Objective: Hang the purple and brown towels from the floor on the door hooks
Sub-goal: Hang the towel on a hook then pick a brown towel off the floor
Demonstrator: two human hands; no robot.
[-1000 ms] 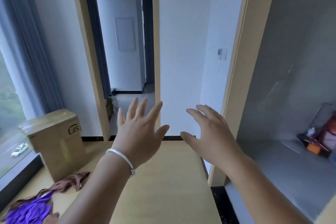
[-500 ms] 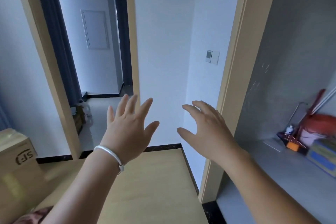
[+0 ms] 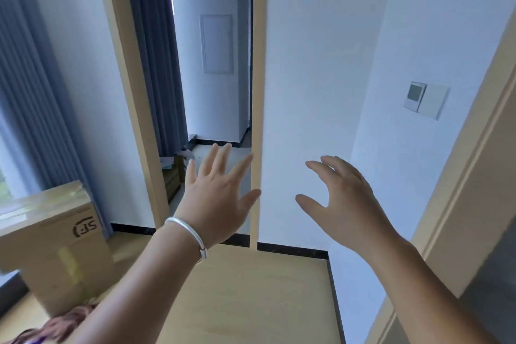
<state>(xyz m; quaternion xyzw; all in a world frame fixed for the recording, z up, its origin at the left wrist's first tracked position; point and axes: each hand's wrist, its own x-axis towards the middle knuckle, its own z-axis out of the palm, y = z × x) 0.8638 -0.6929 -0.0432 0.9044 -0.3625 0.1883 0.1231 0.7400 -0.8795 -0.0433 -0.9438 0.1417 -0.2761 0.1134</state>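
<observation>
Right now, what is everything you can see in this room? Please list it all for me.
Cardboard box: one, tan, on the floor at left, by the window.
Towels: brown fabric with a sliver of purple, on the floor at bottom left, mostly hidden by the arm.
Curtain: one, grey-blue, far left; another hangs beyond the doorway.
Door frame: one, light wood, centre left.
Wall panel: one, white, far room.
Wall switch: one, white, right wall.
Floor: light wood.
Bracelet: one, silver, left wrist.
Left hand: open, raised, empty.
Right hand: open, raised, empty.

Brown towel point(image 3: 69, 321) back in view
</observation>
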